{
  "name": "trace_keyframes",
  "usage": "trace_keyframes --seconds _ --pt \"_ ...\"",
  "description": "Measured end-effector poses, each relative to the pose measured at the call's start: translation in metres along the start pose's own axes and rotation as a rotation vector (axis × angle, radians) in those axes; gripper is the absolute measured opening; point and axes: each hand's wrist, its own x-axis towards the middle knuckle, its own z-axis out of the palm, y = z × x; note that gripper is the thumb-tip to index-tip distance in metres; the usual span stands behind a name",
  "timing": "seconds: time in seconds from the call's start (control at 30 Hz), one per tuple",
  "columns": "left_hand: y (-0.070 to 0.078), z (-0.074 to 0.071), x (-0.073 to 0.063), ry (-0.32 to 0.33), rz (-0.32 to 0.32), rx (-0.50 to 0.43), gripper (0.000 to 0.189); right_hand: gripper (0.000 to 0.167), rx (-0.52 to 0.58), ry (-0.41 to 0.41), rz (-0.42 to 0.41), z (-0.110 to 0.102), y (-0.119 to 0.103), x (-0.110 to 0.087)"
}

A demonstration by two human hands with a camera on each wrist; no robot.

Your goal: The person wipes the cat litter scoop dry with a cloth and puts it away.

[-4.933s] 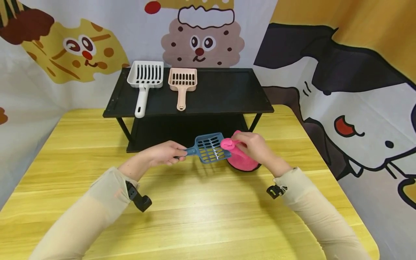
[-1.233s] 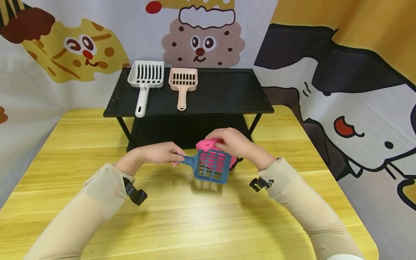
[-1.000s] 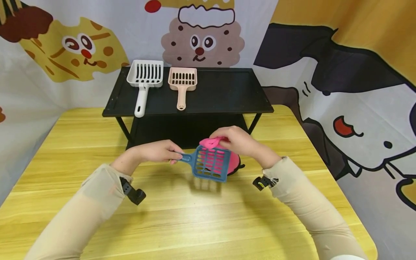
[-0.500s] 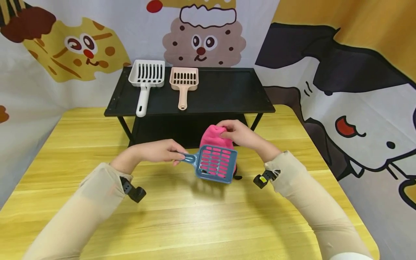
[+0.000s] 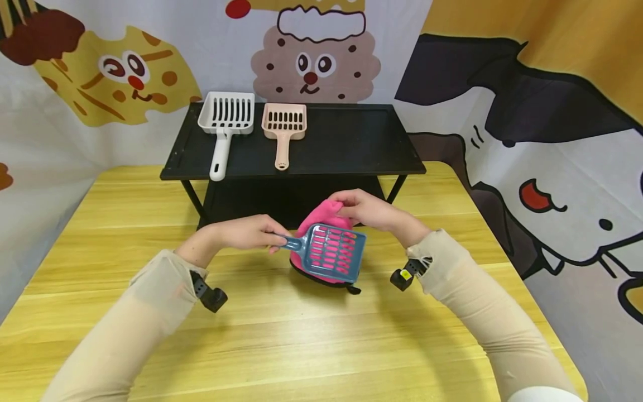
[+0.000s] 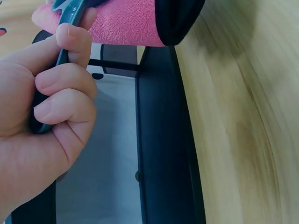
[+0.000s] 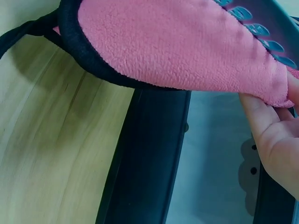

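My left hand (image 5: 251, 231) grips the handle of a blue slotted litter scoop (image 5: 296, 245), its fingers curled round it in the left wrist view. The scoop is held above the table with its slotted face toward the head camera. A pink fleecy cloth (image 5: 313, 215) with black edging hangs behind the scoop and shows through the slots. My right hand (image 5: 369, 211) pinches the cloth's upper part. In the right wrist view the cloth (image 7: 163, 46) lies close against the scoop's back, with a black loop (image 7: 28, 29) at its edge.
A black two-tier rack (image 5: 351, 145) stands at the back of the wooden table (image 5: 301, 346). On its top lie a white litter scoop (image 5: 221, 142) and a smaller pale pink one (image 5: 283, 145). A cartoon-print curtain (image 5: 166, 33) hangs behind and at the right.
The cloth has gone from the scoop's right side to behind it, then shifted left and down. The scoop's face has tipped toward the head camera. My left hand has stayed on the handle.
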Motion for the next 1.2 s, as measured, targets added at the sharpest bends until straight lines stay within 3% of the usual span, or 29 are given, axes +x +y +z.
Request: trace_keyframes --seconds 0.1,0.3,0.77,0.97,1.2 --pt "-0.002 -0.001 -0.001 -0.005 -0.004 -0.018 0.024 0.026 -0.008 -0.001 0.000 -0.003 0.001 -0.003" --pt "-0.004 -0.001 -0.006 0.001 -0.072 -0.076 0.023 0.026 -0.014 0.000 -0.001 -0.006 0.003 -0.006" --pt "-0.011 -0.005 -0.015 0.036 -0.125 -0.139 0.022 0.026 0.035 0.021 -0.008 -0.022 0.012 -0.020" --pt "-0.012 -0.004 -0.015 0.056 -0.147 -0.165 0.022 0.027 0.060 0.050 0.003 -0.030 0.014 -0.031" --pt "-0.018 -0.001 -0.018 0.107 -0.179 -0.165 0.022 0.025 0.126 0.057 -0.052 -0.049 0.026 -0.053"
